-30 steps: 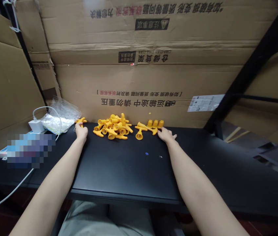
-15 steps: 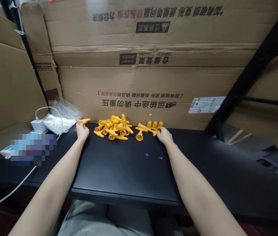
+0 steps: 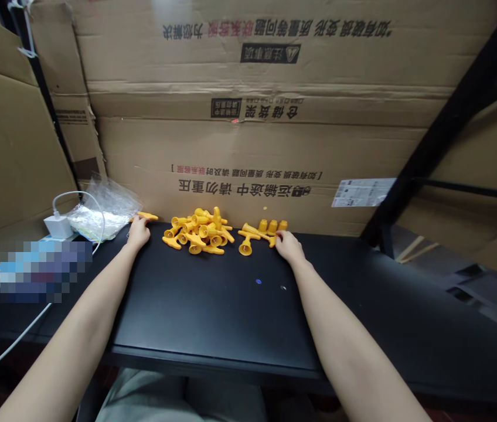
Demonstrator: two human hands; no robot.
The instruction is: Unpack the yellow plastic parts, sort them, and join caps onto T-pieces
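Note:
A heap of small yellow plastic funnel-shaped pieces [image 3: 198,231] lies at the back of the black table [image 3: 213,305]. My left hand [image 3: 138,232] rests left of the heap, fingers curled round one yellow piece [image 3: 146,216] that sticks out past them. My right hand [image 3: 288,244] lies to the right, fingertips closed on a yellow piece [image 3: 271,238] beside a short row of upright yellow caps [image 3: 272,226]. A single yellow funnel [image 3: 245,246] stands between heap and row.
Large cardboard boxes [image 3: 248,140] wall off the back and left. A clear plastic bag [image 3: 103,208], a white charger [image 3: 58,225] with its cable, and a blurred item sit at the left. A black metal frame [image 3: 442,123] slants on the right.
My right hand has drawn its spread fingers together onto a yellow piece by the caps. The left hand stays at its piece. The view shifted slightly.

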